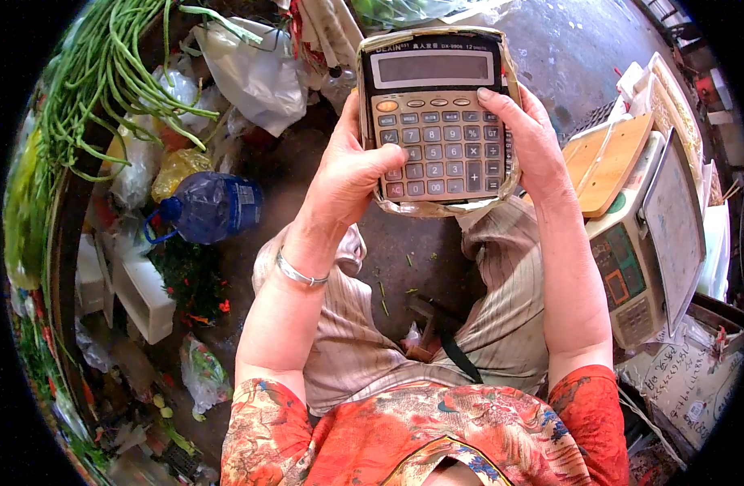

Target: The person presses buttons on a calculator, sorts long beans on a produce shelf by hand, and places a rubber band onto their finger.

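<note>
A calculator (441, 121) with a worn, peeling wrap around its edge is held up in front of me between both hands, its display at the far end. My left hand (349, 172) grips its left side, with the thumb lying over the keys near the 4. On the right side, my right hand (527, 134) holds the edge, its thumb at the upper right keys just below the display. The fingers behind the calculator are hidden. No digits can be made out on the display.
Long green beans (105, 73) hang at the upper left, above plastic bags (259, 77) and a blue bottle (214, 206). To the right are a weighing scale (635, 251), a wooden board (611, 162) and a marked box (684, 381).
</note>
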Available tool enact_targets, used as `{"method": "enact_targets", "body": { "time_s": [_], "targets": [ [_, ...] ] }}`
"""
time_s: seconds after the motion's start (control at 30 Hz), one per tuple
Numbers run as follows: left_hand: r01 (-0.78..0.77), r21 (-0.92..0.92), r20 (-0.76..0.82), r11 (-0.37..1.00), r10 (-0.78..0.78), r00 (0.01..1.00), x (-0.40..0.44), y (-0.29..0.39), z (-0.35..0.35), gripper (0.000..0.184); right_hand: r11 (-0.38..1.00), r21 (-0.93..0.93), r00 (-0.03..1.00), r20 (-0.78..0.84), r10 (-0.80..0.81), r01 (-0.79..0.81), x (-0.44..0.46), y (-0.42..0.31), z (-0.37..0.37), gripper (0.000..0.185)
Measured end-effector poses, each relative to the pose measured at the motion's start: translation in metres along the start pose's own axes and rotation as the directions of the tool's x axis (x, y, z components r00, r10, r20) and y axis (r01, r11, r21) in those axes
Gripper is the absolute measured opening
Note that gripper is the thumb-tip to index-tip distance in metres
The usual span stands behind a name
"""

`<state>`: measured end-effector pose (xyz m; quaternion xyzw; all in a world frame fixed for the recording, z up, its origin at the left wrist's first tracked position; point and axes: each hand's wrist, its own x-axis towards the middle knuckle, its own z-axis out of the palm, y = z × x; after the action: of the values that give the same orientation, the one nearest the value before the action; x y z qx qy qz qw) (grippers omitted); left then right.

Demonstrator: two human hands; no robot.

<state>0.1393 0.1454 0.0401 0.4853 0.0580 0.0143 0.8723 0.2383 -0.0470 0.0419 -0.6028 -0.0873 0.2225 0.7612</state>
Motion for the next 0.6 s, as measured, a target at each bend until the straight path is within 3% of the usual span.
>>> {"method": "enact_targets", "body": {
  "time_s": [0.6],
  "targets": [
    [-0.058, 0.073, -0.013, 0.996, 0.059, 0.998, 0.0011, -0.0033, 0.0011, 0.073, 1.000, -0.001, 1.000, 0.001, -0.010, 0.010, 0.0008, 0.0007, -0.0001, 0.036]
  ]
}}
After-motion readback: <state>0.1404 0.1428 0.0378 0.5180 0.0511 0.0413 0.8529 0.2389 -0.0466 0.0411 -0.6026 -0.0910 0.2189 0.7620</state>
